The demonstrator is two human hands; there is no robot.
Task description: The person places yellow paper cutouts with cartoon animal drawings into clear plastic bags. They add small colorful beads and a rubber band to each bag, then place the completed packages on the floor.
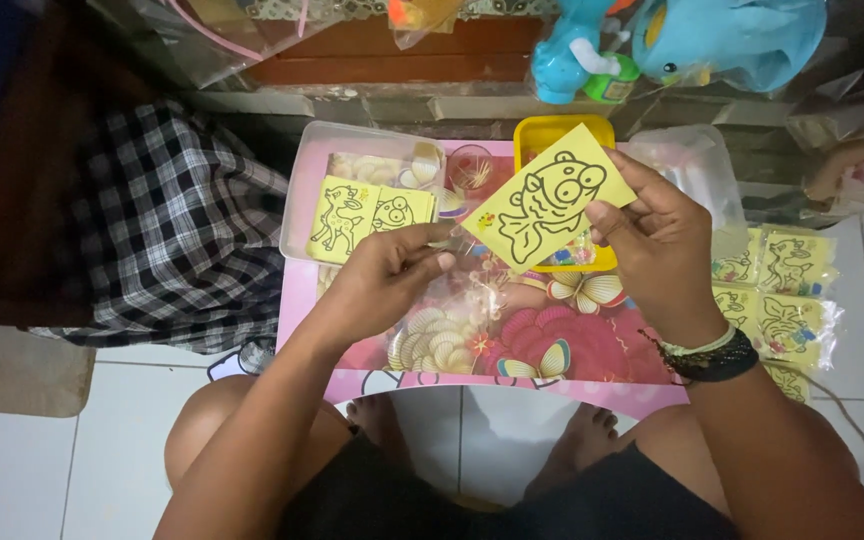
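Both hands hold one yellow fish picture card up over the small pink table. The right hand pinches the card's right edge, thumb on top. The left hand has its fingers closed on the card's lower left corner, maybe picking at it. To do this well, I think, keep the card flat and peel slowly from the corner. At the table's far left edge, a clear box holds two more yellow cards. Just right of the table lie about four bagged cards
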